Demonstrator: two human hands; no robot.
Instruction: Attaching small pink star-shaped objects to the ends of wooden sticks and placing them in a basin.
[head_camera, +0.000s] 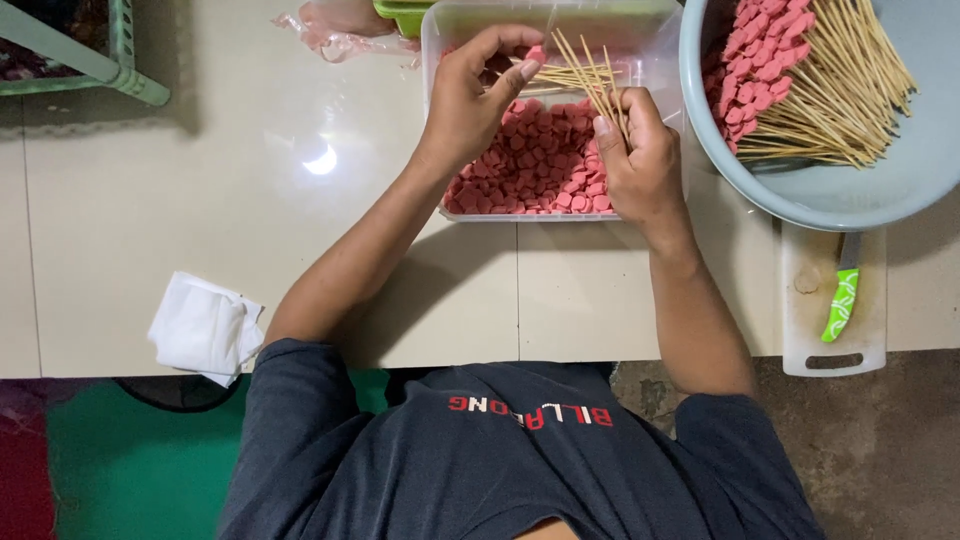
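A clear plastic tub (436, 40) on the tiled counter holds many pink sausage slices (540, 160). Over the tub, my left hand (470, 95) pinches one pink slice (536, 54) between thumb and fingertips. My right hand (640, 150) grips a small bundle of bamboo skewers (585, 75) that fan out up and left toward that slice. The slice sits at the skewer tips. To the right, a grey-blue basin (880, 170) contains several finished skewers (800, 80) loaded with pink slices.
A white cutting board (810, 320) with a green-handled knife (842, 300) lies under the basin's edge. A folded white cloth (205, 325) rests at the counter's front left. Crumpled plastic wrap (335, 30) and a green container (400, 12) sit behind the tub; a green crate (115, 70) is far left.
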